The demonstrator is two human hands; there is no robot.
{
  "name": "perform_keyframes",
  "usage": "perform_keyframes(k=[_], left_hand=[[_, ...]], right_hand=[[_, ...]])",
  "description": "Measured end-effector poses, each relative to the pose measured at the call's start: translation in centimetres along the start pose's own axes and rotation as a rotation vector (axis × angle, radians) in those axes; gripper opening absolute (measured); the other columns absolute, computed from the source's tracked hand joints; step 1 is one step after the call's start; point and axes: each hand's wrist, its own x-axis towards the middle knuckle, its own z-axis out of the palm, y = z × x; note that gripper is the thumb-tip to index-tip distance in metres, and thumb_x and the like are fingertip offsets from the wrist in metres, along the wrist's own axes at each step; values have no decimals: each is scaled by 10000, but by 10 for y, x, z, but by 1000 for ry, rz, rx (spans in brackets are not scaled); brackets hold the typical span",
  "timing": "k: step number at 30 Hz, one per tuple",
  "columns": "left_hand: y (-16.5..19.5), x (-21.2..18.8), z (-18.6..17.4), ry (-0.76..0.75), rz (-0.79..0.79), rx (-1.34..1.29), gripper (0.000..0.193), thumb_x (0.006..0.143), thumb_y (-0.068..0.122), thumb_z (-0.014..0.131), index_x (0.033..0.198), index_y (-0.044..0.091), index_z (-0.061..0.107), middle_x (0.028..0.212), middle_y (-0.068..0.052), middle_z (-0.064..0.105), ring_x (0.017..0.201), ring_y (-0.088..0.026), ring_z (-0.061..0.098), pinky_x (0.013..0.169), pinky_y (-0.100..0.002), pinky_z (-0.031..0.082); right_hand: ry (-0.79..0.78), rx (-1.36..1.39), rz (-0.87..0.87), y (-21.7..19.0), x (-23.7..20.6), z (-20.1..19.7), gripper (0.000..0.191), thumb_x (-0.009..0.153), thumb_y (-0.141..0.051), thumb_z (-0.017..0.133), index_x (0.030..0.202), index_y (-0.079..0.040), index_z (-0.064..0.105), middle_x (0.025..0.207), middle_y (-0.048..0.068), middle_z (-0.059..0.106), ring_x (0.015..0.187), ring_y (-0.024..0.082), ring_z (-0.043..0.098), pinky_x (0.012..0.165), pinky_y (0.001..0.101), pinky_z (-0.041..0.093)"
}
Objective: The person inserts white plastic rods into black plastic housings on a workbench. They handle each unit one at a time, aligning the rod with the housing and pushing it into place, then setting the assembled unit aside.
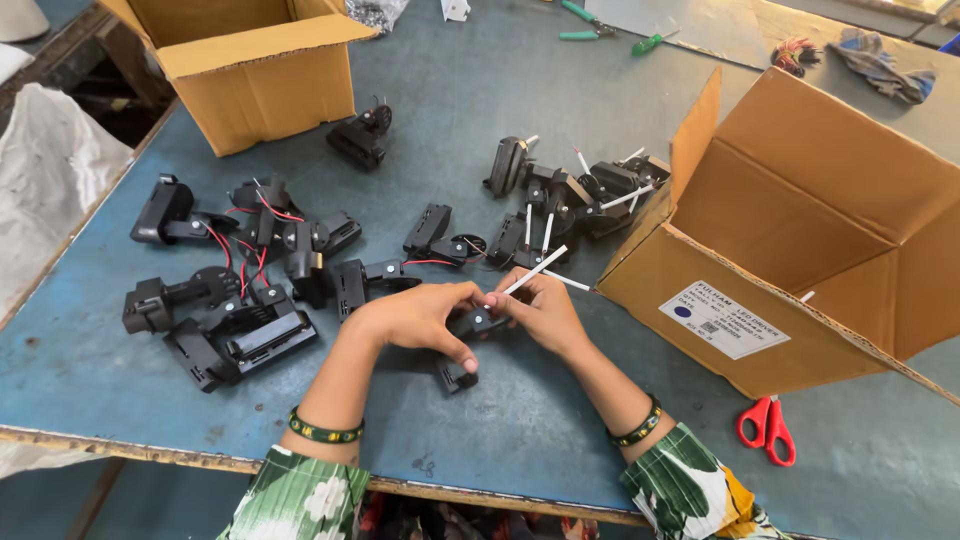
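My left hand [415, 318] and my right hand [545, 312] meet over the blue-grey table [560, 420]. Together they hold a small black plastic part [472, 322] with a white sleeved wire [533, 271] sticking up to the right from my right fingers. A second black piece [455, 376] hangs or lies just below my left thumb. Several black parts with red wires [250, 270] lie to the left, and several with white sleeves [570, 200] lie beyond my hands.
An open cardboard box [800, 250] stands at the right, another open box [250, 70] at the far left. Red scissors [768, 428] lie near the front right. Green-handled tools [610, 32] and a rag [880, 60] lie at the back.
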Motion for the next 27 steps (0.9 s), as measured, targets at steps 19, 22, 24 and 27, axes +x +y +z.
perform_keyframes(k=[19, 22, 24, 27], left_hand=[[37, 6, -3, 239, -4, 3, 601, 728, 172, 869, 1232, 117, 548, 1081, -136, 752, 1034, -264, 720, 871, -384, 549], [44, 6, -1, 213, -88, 34, 637, 706, 185, 863, 1250, 137, 535, 1010, -127, 766, 930, -301, 737, 808, -393, 551], [47, 6, 2, 222, -72, 27, 674, 689, 187, 874, 1258, 139, 515, 994, -127, 766, 921, -294, 742, 794, -384, 557], [48, 9, 2, 255, -25, 25, 690, 695, 181, 874, 1268, 133, 493, 978, -126, 775, 904, -293, 743, 782, -386, 552]], right_hand=[[-49, 160, -65, -10, 8, -23, 169, 950, -178, 718, 1004, -20, 697, 936, 76, 762, 846, 147, 731, 637, 281, 592], [-67, 135, -37, -7, 8, -23, 173, 950, -162, 743, 977, 3, 699, 913, 73, 752, 794, 132, 701, 651, 285, 591], [-77, 174, 4, -8, 8, -22, 181, 940, -168, 743, 969, 2, 689, 888, 67, 753, 800, 127, 709, 663, 283, 576], [-9, 238, -118, -17, 6, -18, 217, 927, -158, 781, 1024, -14, 650, 934, 48, 706, 860, 121, 673, 766, 280, 550]])
